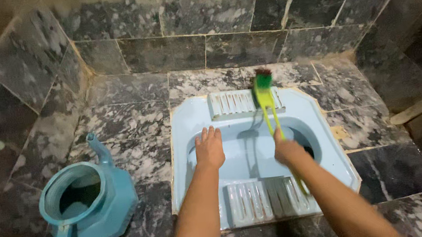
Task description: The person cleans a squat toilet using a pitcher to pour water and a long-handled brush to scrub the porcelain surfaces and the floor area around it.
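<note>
Now left hand [209, 148] flat, fingers spread, on pale-blue squat pan rim [183, 153]; right hand [287, 149] clenched around green brush [265, 96].

Marble floor [131, 111] bears blue jug [91, 206], squat pan [329, 136].

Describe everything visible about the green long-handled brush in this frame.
The green plastic long-handled brush has a slim yellow-green handle and a head of green bristles with some dark red ones at the tip. The right hand grips the handle's lower part; its end pokes out below the hand. The brush points away from the person, its head over the far ribbed footrest of the pale blue squat toilet pan. The left hand rests flat on the pan's rim, not touching it.
</note>
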